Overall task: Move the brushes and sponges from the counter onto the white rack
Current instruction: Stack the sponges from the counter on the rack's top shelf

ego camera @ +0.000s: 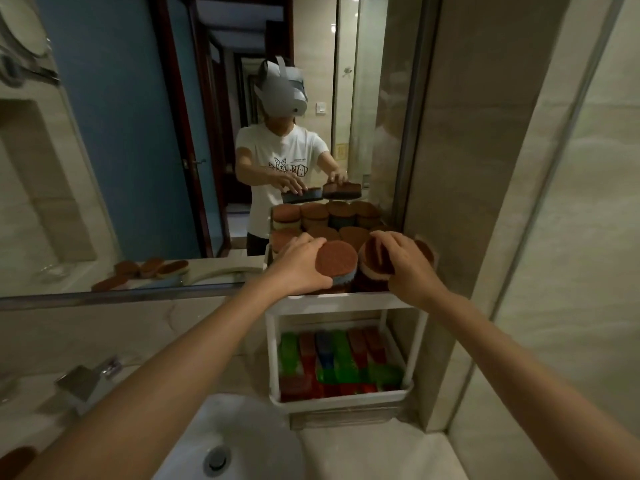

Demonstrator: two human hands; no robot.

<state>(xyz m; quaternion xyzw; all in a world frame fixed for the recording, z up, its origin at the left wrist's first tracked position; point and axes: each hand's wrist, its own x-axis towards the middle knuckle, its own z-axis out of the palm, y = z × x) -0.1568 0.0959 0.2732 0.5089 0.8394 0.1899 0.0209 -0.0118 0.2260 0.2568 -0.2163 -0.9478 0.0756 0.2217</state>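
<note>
A white two-tier rack stands on the counter against the mirror. My left hand grips a sponge with a brown scouring top and blue body at the front of the top tier. My right hand grips a brown sponge with a pale layer beside it on the same tier. Several more brown-topped sponges fill the top tier behind them. The lower tier holds several green, red and blue brushes lying side by side.
A white sink basin with its drain lies below, and a chrome faucet stands at the left. The mirror reflects a person and more sponges on the counter. A tiled wall closes the right side.
</note>
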